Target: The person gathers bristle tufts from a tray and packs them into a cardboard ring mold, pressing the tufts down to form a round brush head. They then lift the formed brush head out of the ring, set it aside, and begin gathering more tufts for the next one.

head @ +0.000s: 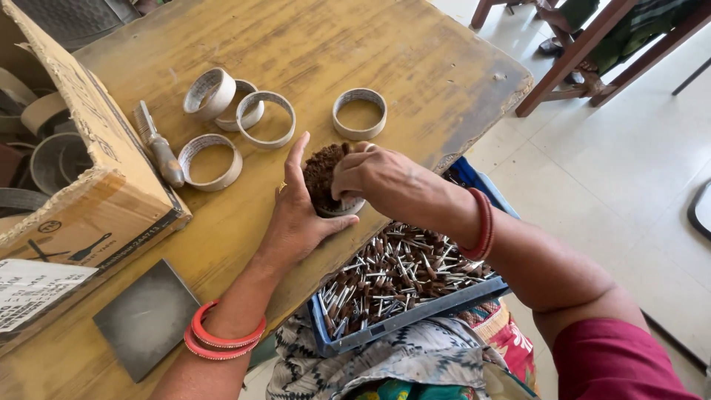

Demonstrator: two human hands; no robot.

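The left hand (296,218) lies with its palm and outstretched fingers curved around the side of a short grey cardboard ring packed with brown bristly pieces (327,181), steadying it near the table's edge. The right hand (370,174) comes over the ring from the other side, fingers bunched together and pressing down on the brown filling; whether they pinch a single piece cannot be seen. Just below both hands, on the person's lap, sits a blue plastic tray (400,315) heaped with small brown-tipped metal pins (392,274). Beyond the left fingertips, four empty grey cardboard rings (237,122) cluster on the worn yellow wooden table (311,44), with a fifth empty ring (359,113) beyond the right hand. Left of the cluster lies a metal hand tool with a grey handle (158,144), beside an open brown cardboard box (96,178). Near the left wrist's red bangles (218,337) rests a flat dark grey square plate (147,318).
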